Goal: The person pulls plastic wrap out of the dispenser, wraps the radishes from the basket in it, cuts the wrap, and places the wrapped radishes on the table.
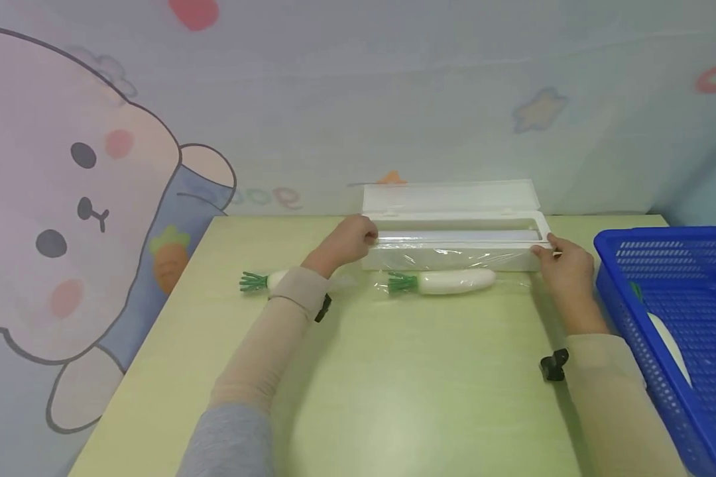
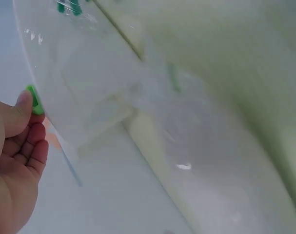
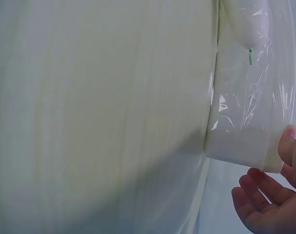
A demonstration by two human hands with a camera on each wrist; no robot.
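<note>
A white cling film dispenser [image 1: 406,260] stands at the back of the table with its lid [image 1: 450,197] raised and a film roll [image 1: 465,235] inside. Clear film hangs over its front and covers a white radish with green stalks [image 1: 456,281]. At the dispenser's left end, my left hand [image 1: 347,240] pinches a small green slider [image 2: 35,100] on the edge. My right hand [image 1: 568,268] holds the right end, thumb at the front top edge. Farther left lies a second radish [image 1: 276,279], partly hidden by my left forearm.
A blue plastic basket [image 1: 662,233] stands at the right, close to my right forearm, with another radish [image 1: 668,341] inside. Behind the table [image 1: 417,397] hangs a backdrop [image 1: 394,119] printed with cartoon figures.
</note>
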